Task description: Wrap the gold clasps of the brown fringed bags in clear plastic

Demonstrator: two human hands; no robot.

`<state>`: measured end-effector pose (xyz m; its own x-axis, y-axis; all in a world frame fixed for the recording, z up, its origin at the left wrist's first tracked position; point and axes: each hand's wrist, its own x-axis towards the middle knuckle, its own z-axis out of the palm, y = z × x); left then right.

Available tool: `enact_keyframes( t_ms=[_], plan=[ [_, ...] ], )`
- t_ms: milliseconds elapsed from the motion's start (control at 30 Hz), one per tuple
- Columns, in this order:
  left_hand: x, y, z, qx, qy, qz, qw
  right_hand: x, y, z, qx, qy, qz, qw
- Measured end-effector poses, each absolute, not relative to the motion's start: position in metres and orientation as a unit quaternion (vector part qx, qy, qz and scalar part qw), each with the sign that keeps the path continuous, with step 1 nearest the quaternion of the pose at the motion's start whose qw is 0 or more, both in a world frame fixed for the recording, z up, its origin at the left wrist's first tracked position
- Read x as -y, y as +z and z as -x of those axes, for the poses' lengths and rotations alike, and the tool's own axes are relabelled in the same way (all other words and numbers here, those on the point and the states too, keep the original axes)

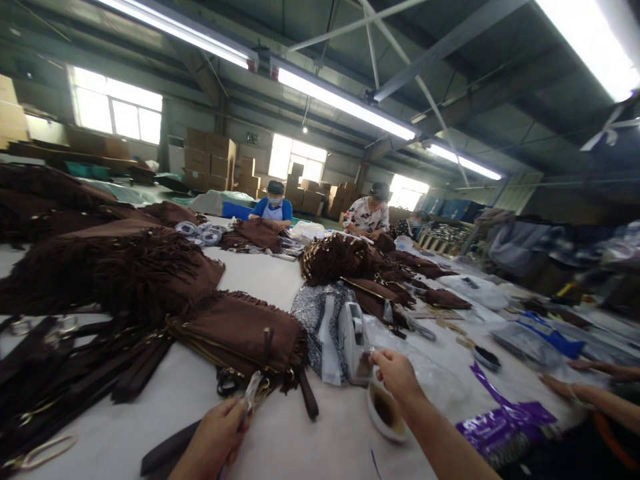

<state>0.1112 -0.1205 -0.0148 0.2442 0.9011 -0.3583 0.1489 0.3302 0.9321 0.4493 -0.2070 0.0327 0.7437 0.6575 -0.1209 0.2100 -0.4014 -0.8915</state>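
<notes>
My left hand [215, 437] is closed on a small metal clasp [253, 389] at the end of a dark brown strap [165, 453], just in front of a brown fringed bag [240, 333]. My right hand [395, 373] reaches forward with its fingers pinched at the front of a grey tape dispenser [355, 340]. What the fingers hold, if anything, is too small to make out. A white roll of tape [385, 412] lies below that wrist.
Piles of brown fringed bags [115, 267] and straps [60, 380] cover the white table [260, 273]. Clear plastic bags [430, 380] and purple packaging [500, 420] lie at right. Another person's arms [595, 390] reach in from the right. Two workers [273, 207] sit at the far end.
</notes>
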Motion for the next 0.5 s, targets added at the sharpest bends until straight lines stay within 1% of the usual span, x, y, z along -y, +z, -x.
enact_keyframes(
  t_ms=[67, 133, 267, 367, 500],
  plan=[
    [0.12, -0.014, -0.111, -0.532, 0.297, -0.5, 0.615, 0.212, 0.028, -0.439, 0.247, 0.281, 0.803, 0.463],
    [0.119, -0.013, -0.11, -0.523, 0.293, -0.508, 0.618, 0.21, 0.025, -0.435, 0.237, 0.296, 0.812, 0.443],
    [0.12, -0.01, -0.11, -0.527, 0.287, -0.498, 0.626, 0.2, 0.027, -0.445, 0.282, 0.24, 0.843, 0.39],
    [0.124, -0.007, -0.111, -0.534, 0.297, -0.509, 0.606, 0.203, 0.033, -0.452, 0.342, 0.194, 0.853, 0.343],
    [0.131, -0.005, -0.112, -0.549, 0.305, -0.507, 0.59, 0.215, 0.036, -0.443, 0.443, 0.162, 0.835, 0.284]
  ],
)
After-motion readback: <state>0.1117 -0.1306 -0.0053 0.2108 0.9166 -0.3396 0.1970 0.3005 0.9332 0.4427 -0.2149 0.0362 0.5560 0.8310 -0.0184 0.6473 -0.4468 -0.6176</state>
